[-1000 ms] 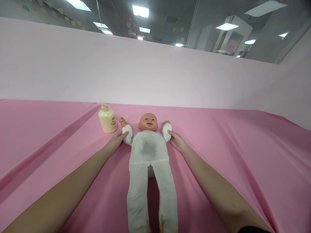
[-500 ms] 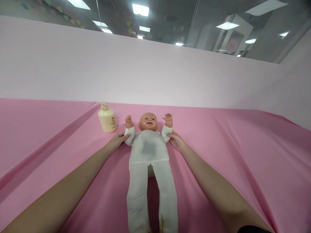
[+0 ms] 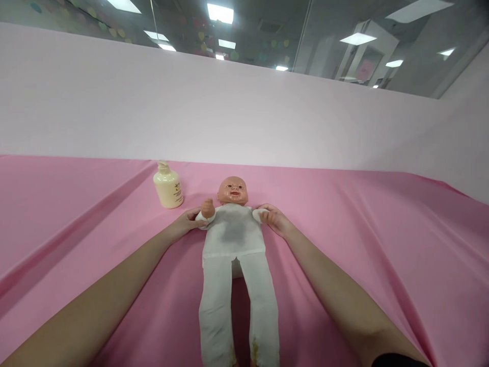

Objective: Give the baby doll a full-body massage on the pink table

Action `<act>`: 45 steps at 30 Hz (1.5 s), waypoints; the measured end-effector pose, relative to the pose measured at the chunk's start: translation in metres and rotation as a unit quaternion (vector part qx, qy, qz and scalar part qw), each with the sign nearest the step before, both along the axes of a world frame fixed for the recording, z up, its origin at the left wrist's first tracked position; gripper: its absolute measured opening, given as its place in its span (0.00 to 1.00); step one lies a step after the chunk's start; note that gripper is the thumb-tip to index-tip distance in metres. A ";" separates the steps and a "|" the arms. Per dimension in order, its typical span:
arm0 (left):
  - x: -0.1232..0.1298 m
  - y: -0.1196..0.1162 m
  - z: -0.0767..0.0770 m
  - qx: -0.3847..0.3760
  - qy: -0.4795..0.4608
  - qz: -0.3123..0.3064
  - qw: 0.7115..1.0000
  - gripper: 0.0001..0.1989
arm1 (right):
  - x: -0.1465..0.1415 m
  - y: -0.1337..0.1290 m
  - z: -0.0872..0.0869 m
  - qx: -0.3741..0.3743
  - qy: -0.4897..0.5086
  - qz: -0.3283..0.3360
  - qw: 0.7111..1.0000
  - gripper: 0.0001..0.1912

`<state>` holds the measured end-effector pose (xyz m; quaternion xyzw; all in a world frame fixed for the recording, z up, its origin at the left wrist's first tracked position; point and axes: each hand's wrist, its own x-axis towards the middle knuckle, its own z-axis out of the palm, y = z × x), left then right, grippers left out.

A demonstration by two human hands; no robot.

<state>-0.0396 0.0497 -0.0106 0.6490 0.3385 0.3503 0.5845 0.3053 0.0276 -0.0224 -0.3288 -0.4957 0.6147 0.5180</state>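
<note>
A baby doll [image 3: 234,244] in white cloth lies face up on a pink sheet [image 3: 328,265], head at the far end and legs toward me. My left hand [image 3: 188,222] is closed around the doll's arm on the left, whose fist points up toward me. On the other side my right hand [image 3: 274,219] grips the doll's other arm by its white sleeve; the doll's hand there is mostly hidden. A grey patch shows on the doll's chest, and yellowish stains mark the lower legs.
A cream pump bottle [image 3: 168,189] stands on the sheet left of the doll's head. Behind the sheet rises a white wall [image 3: 237,112], topped by a glass pane [image 3: 267,35] reflecting ceiling lights. Folds run across the sheet on both sides.
The doll's arms, raised beside its head before, have come down and toward me in my hands. Its body and the bottle have stayed in place.
</note>
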 end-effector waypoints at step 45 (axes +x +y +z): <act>-0.002 0.005 -0.006 -0.003 0.006 -0.021 1.000 0.23 | -0.003 -0.002 0.003 -0.020 -0.039 -0.008 0.999 0.12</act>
